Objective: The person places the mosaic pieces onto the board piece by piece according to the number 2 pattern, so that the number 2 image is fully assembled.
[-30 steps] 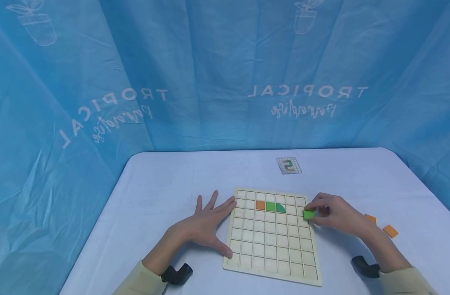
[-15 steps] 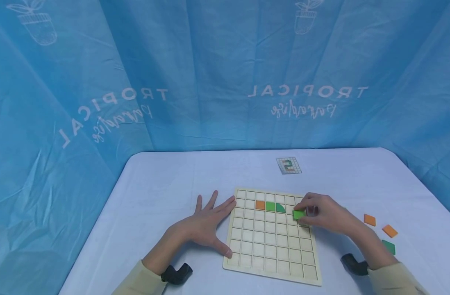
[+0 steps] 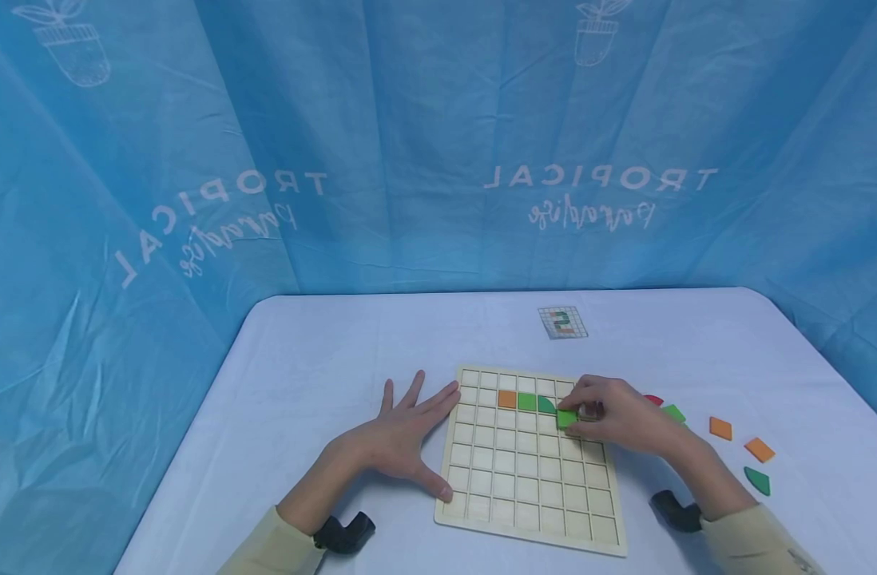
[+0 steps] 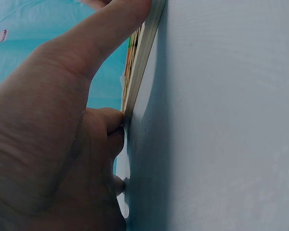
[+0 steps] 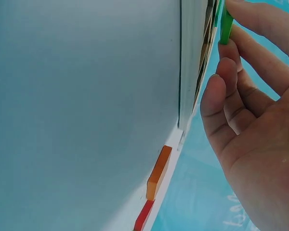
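Observation:
A pale wooden grid board (image 3: 503,485) lies on the white table. In one of its upper rows sit an orange square tile (image 3: 506,399), a bright green square tile (image 3: 527,402) and a dark green quarter-circle tile (image 3: 546,405), side by side. My right hand (image 3: 614,411) pinches another bright green square tile (image 3: 566,419) by its edges, just right of and slightly below the quarter circle. In the right wrist view, that tile stands clear of the board's surface. With fingers spread, my left hand (image 3: 398,443) touches the board's left edge with thumb and a fingertip.
Right of the board lie a red piece (image 3: 652,398), a green tile (image 3: 674,413), two orange squares, one of them an orange tile (image 3: 721,428), and a dark green curved tile (image 3: 758,481). A small printed grid card (image 3: 563,323) lies behind the board. Blue curtains hang beyond the table.
My right hand has moved left over the board with the green square tile, from its right edge to beside the quarter circle. More loose tiles show behind it. The left hand stays put.

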Tool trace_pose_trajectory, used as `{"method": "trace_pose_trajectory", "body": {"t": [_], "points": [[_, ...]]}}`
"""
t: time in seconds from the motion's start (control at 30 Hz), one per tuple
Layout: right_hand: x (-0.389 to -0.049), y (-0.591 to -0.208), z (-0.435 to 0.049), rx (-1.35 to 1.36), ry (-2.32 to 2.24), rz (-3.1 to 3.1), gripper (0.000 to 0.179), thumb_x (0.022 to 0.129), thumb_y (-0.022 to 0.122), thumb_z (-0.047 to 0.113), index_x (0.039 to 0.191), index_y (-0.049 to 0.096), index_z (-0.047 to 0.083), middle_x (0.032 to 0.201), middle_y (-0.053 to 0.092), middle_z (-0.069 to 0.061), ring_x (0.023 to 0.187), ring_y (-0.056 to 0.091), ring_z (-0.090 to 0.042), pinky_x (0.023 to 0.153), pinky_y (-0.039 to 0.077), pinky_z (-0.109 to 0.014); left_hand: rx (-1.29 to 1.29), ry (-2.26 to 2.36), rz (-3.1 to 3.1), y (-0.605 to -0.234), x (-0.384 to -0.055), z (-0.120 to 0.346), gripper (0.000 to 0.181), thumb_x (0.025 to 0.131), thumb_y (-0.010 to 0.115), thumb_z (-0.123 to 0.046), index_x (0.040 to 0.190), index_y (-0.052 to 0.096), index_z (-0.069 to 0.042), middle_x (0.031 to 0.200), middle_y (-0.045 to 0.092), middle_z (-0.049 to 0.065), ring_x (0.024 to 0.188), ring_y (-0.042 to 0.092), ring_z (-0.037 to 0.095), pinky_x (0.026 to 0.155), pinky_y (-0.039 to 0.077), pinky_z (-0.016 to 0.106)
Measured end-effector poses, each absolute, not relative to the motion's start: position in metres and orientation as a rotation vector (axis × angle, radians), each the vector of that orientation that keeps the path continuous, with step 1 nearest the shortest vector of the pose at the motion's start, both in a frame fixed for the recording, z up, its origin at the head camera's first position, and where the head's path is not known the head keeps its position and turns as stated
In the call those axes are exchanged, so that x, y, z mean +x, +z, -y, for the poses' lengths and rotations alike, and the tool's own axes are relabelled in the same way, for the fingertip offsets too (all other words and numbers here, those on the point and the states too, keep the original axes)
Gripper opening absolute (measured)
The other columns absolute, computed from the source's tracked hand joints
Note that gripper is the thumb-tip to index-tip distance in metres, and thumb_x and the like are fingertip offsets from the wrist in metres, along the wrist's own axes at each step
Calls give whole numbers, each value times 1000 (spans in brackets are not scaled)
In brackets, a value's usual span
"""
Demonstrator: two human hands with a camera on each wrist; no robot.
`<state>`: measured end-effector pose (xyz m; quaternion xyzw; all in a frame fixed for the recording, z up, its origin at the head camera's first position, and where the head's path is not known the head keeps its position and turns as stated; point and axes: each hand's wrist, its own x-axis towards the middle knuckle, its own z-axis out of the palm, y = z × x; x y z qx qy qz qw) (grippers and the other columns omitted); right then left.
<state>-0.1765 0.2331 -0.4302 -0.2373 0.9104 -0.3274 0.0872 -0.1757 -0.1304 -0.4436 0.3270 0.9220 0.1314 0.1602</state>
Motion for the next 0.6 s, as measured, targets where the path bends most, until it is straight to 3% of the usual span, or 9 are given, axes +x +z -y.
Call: {"method": "trace_pose_trajectory", "body": {"t": [0.6], "points": [[-179, -429, -213, -747, -856, -2742, 26, 80, 80, 24, 105, 75, 21, 90, 60, 11, 74, 54, -10, 65, 48, -25, 927, 382, -2624, -441, -175, 129, 133, 52, 63, -88, 156, 7, -27, 159, -5, -16, 142, -19, 32, 103, -16, 66]]}}
